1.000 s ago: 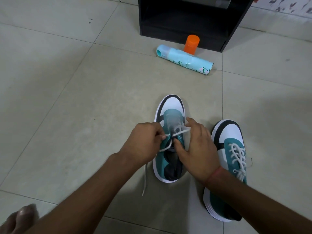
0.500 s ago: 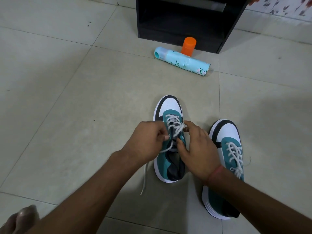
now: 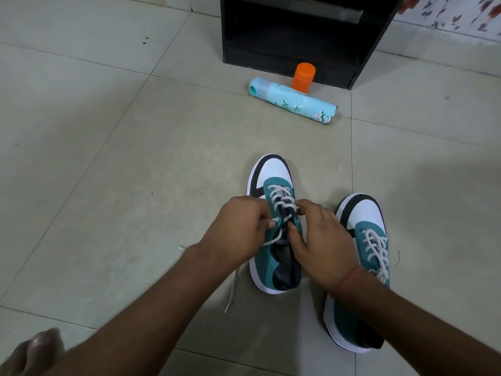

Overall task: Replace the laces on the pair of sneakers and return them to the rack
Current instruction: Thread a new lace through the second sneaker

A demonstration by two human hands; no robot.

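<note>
Sneakers in teal, white and black stand side by side on a pale tiled floor [image 3: 113,158], toes pointing away from the camera, as a person works on the lacing of the left sneaker [image 3: 272,180]. The left hand [image 3: 238,226] has its fingers curled, pinching the white lace [image 3: 280,200] at an eyelet on the shoe's left side. The right hand [image 3: 322,240] rests on the shoe's right side, fingers bent over the tongue area and fingertips at the lacing; whether it pinches the lace cannot be told. The two hands are close together across the shoe's throat. A loose end of the lace trails from beneath the left forearm down onto the floor, and a second tip shows just left of the left wrist. A reddish thread band [image 3: 348,278] circles the right wrist. The right sneaker [image 3: 363,213] sits just beside the first, its white laces criss-crossed up the front, its heel partly hidden by the right forearm. Farther off, a light blue spray can [image 3: 295,103] lies on its side, with an orange cap [image 3: 303,77] standing upright just behind it. Behind both stands the black rack [image 3: 292,47], its lowest opening dark. A bare foot [image 3: 29,354] shows at the lower left corner.
</note>
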